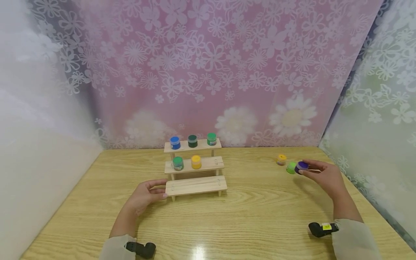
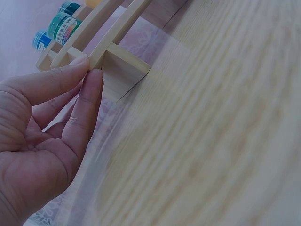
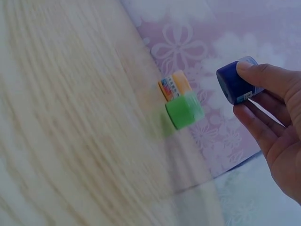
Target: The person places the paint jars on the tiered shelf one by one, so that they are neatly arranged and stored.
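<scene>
Purple jar (image 3: pixel 233 84): lid (image 1: pixel 303 165) up, axis roughly vertical, right hand (image 1: pixel 326 178) pinching.

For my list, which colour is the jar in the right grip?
The jar is dark blue-purple, clearest in the right wrist view.

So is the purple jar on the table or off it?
Off: the right hand holds the purple jar up above the table.

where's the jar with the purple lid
In the head view, the purple jar is at right, held in the right hand, just right of the light green jar.
</scene>
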